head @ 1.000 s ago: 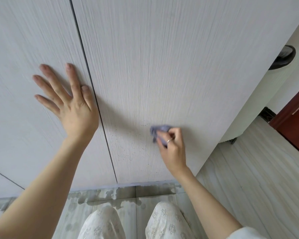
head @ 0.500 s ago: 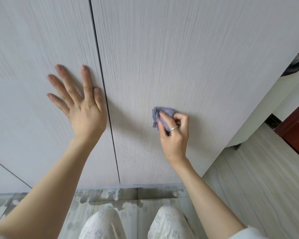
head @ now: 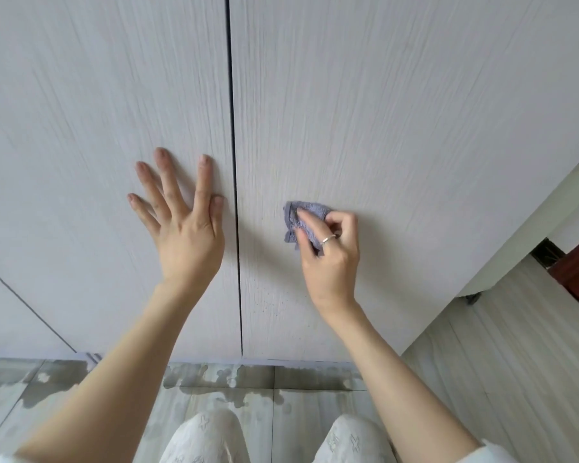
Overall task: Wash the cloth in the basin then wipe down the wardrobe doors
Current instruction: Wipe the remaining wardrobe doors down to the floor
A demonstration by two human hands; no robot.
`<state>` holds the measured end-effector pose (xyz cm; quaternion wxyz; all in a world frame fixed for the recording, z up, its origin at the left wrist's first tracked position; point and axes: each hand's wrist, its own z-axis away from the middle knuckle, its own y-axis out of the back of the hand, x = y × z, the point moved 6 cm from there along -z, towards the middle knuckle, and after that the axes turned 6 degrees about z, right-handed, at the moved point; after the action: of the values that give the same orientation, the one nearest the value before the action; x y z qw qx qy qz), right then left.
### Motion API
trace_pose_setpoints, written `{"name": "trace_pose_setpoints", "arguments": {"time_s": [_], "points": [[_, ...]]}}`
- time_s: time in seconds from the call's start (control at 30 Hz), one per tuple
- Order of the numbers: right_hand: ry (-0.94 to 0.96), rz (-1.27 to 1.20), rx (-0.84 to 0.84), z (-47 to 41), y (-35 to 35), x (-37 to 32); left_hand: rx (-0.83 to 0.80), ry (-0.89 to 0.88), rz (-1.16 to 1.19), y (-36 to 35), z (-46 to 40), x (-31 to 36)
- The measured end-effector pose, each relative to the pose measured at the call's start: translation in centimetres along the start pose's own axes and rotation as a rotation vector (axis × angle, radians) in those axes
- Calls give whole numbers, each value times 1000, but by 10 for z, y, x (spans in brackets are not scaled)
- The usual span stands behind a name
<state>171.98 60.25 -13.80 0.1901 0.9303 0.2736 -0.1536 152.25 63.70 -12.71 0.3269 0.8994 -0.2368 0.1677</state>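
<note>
Doors point(head: 398, 135) fill the view: two pale wood-grain panels, flat and rigid, split by a dark vertical gap. As surfaces they should take firm pressure without harm. Fine dark specks show low on the right panel, below the working area; whether dirt or print, the view is too soft to say.

Floor point(head: 254, 382) under the doors carries wet patches, so footing there may be slick.

Left hand point(head: 184, 235) lies flat on the left panel just beside the gap, fingers straight and spread, holding nothing. Judged a brace, and possibly keeps that door from swinging.

Right hand point(head: 331, 259) is on the right panel, near the gap, fingers curled and pinching the cloth point(head: 303, 217) against the door. Ring on one finger.

Cloth: small, bluish-grey, terry-looking, bunched into a wad. Light, soft, no shape of its own; likely damp, so it should cling a little and drag on the grain rather than slide. Best hold is as seen, gathered under the fingertips so loose corners do not trail. One corner hangs free at the wad's lower left.
</note>
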Motion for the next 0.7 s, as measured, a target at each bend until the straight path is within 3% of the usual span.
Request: {"name": "trace_pose_setpoints", "arguments": {"time_s": [0.07,0.2,0.27,0.4,0.57,0.7], "points": [[36,4,-48,14,-9,-1,-5,-21,-3,-3,6,-7],[134,183,-419,95,-41,21,2,-66,-3,-6,10,-12],[108,206,-463,105,-45,27,13,-75,-6,-5,10,-13],[194,171,-291,55,-32,-6,15,-86,-27,-5,12,-15],[122,46,1,-34,-17,-59,-9,-95,-30,-4,14,-18],[140,53,93,-61,-21,-84,-13,-133,-35,-4,14,-24]]}}
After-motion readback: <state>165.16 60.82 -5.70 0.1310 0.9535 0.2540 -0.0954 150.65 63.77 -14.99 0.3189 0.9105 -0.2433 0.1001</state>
